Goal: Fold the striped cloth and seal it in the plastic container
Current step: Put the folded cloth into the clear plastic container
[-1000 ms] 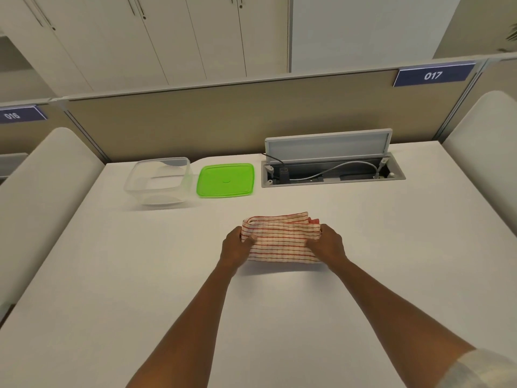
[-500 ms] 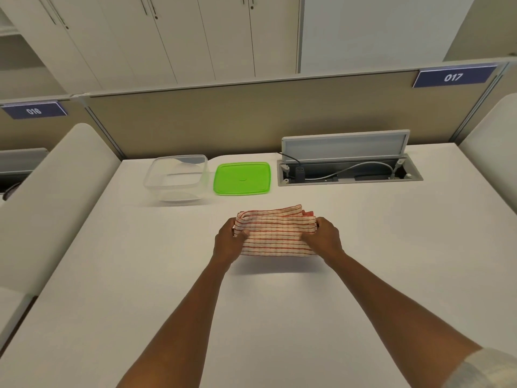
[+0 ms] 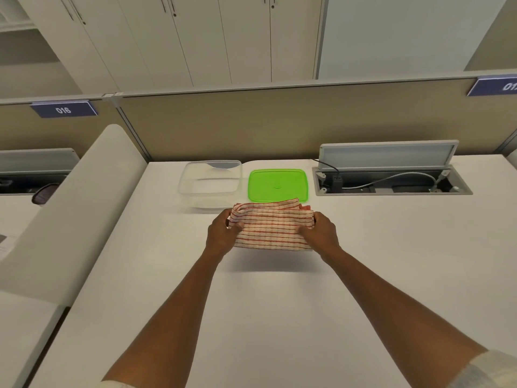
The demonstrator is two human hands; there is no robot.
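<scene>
The folded red-and-white striped cloth [image 3: 270,226] hangs a little above the white desk [image 3: 279,303], casting a shadow below it. My left hand [image 3: 222,233] grips its left end and my right hand [image 3: 320,232] grips its right end. Just beyond the cloth stands the clear plastic container [image 3: 211,183], open and with nothing inside. The green lid [image 3: 277,184] lies flat to the container's right; the cloth's far edge overlaps the lid's near edge in this view.
An open cable tray [image 3: 391,184] with a raised flap and cords sits at the back right. A beige partition [image 3: 279,121] closes the desk's far side. A white divider [image 3: 84,205] runs along the left edge.
Both hands have lifted the folded cloth off the desk and carried it forward, nearer the container and lid. The view has shifted left.
</scene>
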